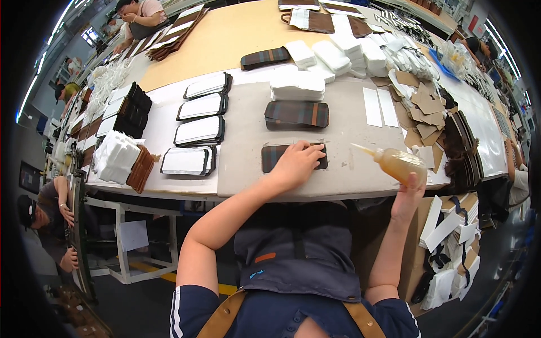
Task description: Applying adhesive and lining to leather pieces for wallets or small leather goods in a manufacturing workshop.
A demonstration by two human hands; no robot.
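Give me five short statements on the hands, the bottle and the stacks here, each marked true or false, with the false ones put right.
1. The right hand has the amber-coloured bottle in its grip. True.
2. The left hand rests on a sheet of clear plastic. False: it rests on a dark plaid piece.
3. The bottle's nozzle touches the plaid piece. False: its tip is apart from it, off to the right.
4. Two white strips lie side by side, left of the brown scraps. True.
5. The plaid stack lies left of the four white-topped stacks. False: it lies to their right.
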